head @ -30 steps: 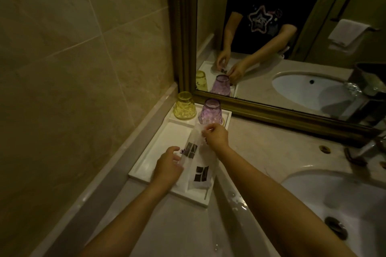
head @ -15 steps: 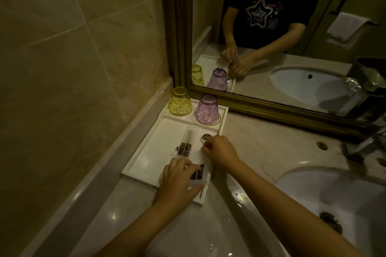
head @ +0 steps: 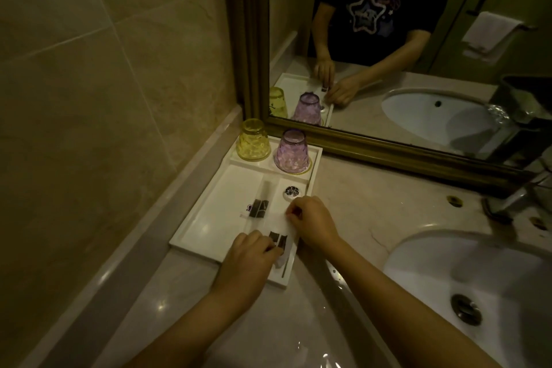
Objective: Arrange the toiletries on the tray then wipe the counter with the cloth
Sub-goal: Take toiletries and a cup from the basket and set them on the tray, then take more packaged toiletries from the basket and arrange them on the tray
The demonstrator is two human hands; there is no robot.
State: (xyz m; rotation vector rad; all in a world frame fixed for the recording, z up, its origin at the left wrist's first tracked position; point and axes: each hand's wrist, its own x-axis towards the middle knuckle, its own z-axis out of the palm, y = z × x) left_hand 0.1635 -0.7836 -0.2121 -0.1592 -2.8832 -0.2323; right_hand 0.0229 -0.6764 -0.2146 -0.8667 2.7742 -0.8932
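Note:
A white tray (head: 209, 218) lies on the counter by the left wall. At its far end a yellow cup (head: 253, 140) and a purple cup (head: 292, 151) stand upside down. One clear toiletry packet (head: 259, 206) with a dark label lies in the tray's middle, and a small round item (head: 292, 190) sits in the right compartment. A second white packet (head: 282, 240) lies along the tray's right side. My left hand (head: 248, 260) pinches its near end. My right hand (head: 313, 222) pinches its far end.
A sink basin (head: 466, 287) lies to the right, with a dark tap (head: 513, 197) behind it. A gold-framed mirror (head: 388, 152) stands along the back of the counter. The tiled wall and its ledge (head: 149, 233) border the tray on the left.
Both hands have brought the second packet down from above the tray onto its right side. The first packet and the round item now show uncovered.

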